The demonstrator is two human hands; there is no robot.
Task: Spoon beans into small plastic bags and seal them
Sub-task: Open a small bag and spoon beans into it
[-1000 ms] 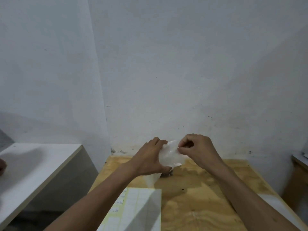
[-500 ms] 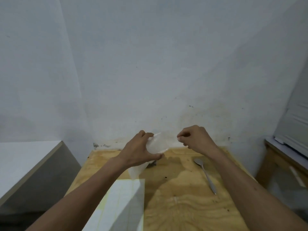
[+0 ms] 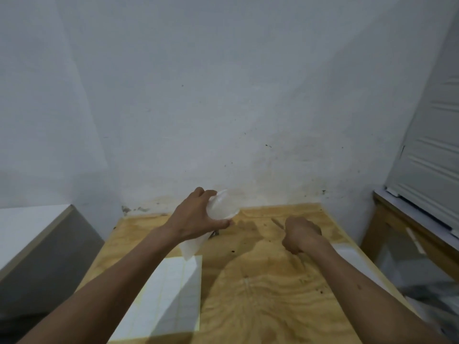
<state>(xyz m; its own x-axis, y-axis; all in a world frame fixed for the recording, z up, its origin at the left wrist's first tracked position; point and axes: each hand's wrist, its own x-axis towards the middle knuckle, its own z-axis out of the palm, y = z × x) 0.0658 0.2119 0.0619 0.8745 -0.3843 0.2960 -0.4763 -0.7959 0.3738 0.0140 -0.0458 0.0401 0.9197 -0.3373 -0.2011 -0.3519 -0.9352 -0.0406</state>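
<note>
A clear plastic bag is gripped by the left hand above a plywood table, while a spoon is clasped in the right hand.

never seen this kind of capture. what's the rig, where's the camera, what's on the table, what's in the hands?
There is no machine here: a person works with two bare hands, and the one picture comes from a wide-angle camera worn on the head, looking forward and down along the forearms.

The left hand holds a small clear plastic bag raised above the light plywood table, fingers curled round it. The bag's lower end hangs out below the hand.

The right hand is low over the table, fingers curled in a grip. A thin metal spoon handle pokes out beyond it, so it appears to be taking hold of a spoon; blur hides the bowl.

A white lined paper sheet lies on the table's near left part. No beans are visible.
</note>
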